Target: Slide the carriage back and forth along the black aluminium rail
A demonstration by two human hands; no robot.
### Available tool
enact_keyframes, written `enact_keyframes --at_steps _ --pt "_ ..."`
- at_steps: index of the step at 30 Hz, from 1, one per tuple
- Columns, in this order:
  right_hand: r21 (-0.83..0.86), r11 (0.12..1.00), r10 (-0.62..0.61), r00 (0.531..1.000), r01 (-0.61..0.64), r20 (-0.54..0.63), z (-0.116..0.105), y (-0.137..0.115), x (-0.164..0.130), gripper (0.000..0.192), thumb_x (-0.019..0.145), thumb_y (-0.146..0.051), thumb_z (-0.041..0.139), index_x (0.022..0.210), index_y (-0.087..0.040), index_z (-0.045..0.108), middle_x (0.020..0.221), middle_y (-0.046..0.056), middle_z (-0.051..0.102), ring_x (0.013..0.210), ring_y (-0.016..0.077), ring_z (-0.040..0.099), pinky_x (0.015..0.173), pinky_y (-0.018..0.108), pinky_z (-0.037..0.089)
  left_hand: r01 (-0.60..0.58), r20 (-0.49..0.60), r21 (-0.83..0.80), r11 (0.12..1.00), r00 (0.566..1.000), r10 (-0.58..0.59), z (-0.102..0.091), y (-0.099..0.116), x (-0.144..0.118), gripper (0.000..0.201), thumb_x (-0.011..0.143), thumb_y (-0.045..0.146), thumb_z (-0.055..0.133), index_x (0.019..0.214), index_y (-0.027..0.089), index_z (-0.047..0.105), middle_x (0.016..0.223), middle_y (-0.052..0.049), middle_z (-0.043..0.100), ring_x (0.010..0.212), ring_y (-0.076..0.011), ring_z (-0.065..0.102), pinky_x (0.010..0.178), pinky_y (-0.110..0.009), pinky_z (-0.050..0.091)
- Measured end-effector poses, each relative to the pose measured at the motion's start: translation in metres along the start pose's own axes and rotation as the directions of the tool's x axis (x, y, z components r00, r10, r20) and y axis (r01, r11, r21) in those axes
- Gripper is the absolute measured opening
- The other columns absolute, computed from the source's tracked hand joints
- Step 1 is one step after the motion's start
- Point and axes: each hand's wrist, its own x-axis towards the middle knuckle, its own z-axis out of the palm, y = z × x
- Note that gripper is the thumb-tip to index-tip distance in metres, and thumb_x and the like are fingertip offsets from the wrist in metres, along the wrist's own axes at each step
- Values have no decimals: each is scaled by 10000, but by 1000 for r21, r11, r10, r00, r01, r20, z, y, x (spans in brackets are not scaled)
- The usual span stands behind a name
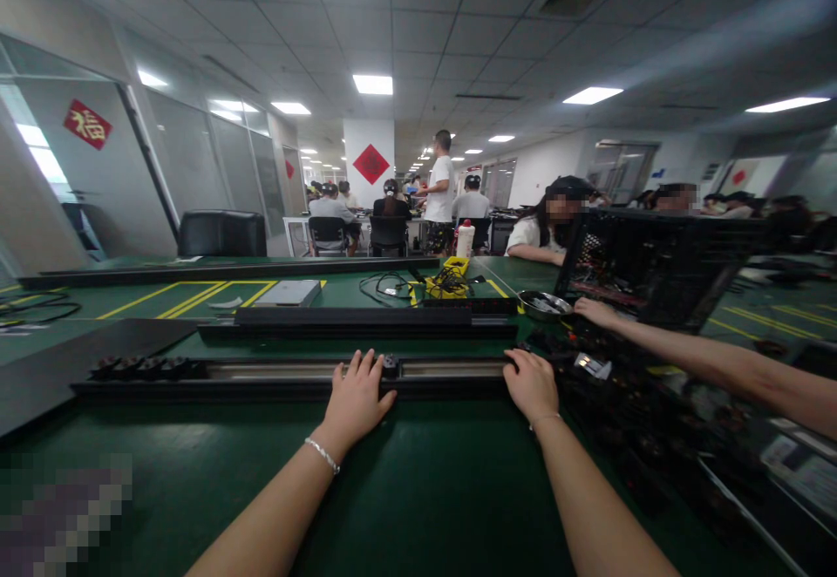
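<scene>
Green table (418, 490): long black rail (294, 375), probably metal bowl (544, 304).

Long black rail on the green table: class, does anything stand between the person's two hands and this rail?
Nothing visible does. The left hand already lies on the long black rail near its middle, and the right hand rests at its right end. A co-worker's hand reaches in farther back, by the black computer case, clear of both.

Both forearms reach forward, bare. The left hand (357, 394) lies palm down, fingers spread; the right hand (531, 383) lies palm down beside it, fingers curled.
</scene>
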Motion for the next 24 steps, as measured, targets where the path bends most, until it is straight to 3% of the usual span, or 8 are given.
enact_keyframes --at_steps 18,21,24 --pt "-20 999 28 999 -27 31 -2 -2 1 401 766 -261 385 1052 -199 659 1186 40 601 1144 225 437 968 354 317 29 85 18 999 996 -31 -3 5 7 670 773 538 442 1383 294 310 1452 -123 330 1339 -350 239 1009 -630 187" --pt "-17 1000 24 999 -23 35 -3 -3 1 403 766 -259 382 1051 -193 658 1184 43 602 1142 224 436 969 355 320 54 112 20 998 992 -56 -3 11 8 682 763 541 449 1380 279 319 1455 -134 318 1339 -361 232 1005 -633 194" --pt "-13 1000 28 999 -27 33 -4 -4 0 403 766 -258 381 1051 -192 659 1179 45 605 1142 226 432 963 361 328 41 90 4 999 995 -41 -2 18 8 679 778 508 423 1380 211 324 1455 -130 322 1353 -315 220 1041 -594 181"
